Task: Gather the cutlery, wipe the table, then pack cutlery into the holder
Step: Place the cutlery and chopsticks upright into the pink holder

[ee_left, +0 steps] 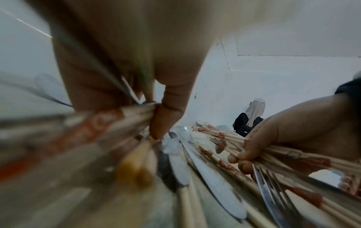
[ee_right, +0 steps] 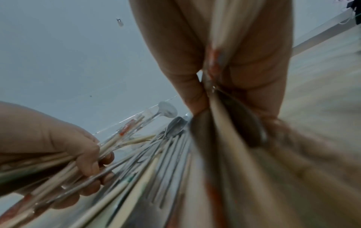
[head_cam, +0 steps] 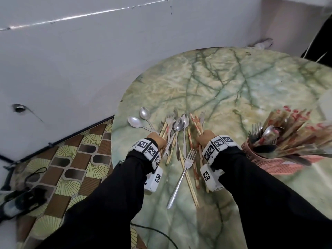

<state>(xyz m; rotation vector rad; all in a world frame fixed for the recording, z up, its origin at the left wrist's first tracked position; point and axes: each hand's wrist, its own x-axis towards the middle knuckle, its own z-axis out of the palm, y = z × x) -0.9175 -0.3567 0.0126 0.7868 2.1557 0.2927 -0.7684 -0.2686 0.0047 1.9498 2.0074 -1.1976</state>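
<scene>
A heap of cutlery (head_cam: pixel 177 133) lies on the green marble table (head_cam: pixel 224 83): steel spoons (head_cam: pixel 181 123), forks (head_cam: pixel 187 165) and red-printed wooden chopsticks (head_cam: pixel 195 123). My left hand (head_cam: pixel 157 140) grips a bundle of chopsticks and spoon handles (ee_left: pixel 109 117) at the heap's left side. At the heap's right side my right hand (head_cam: pixel 204 139) grips a bundle of chopsticks (ee_right: pixel 216 98) with a fork. A pink perforated holder (head_cam: pixel 251 151) lies on its side to the right, stuffed with cutlery.
The table's rounded left edge (head_cam: pixel 115 126) drops to a patterned floor (head_cam: pixel 71 159) with cables. A grey wall (head_cam: pixel 89 51) stands behind. A seated person (ee_left: pixel 252 118) shows far across the table in the left wrist view.
</scene>
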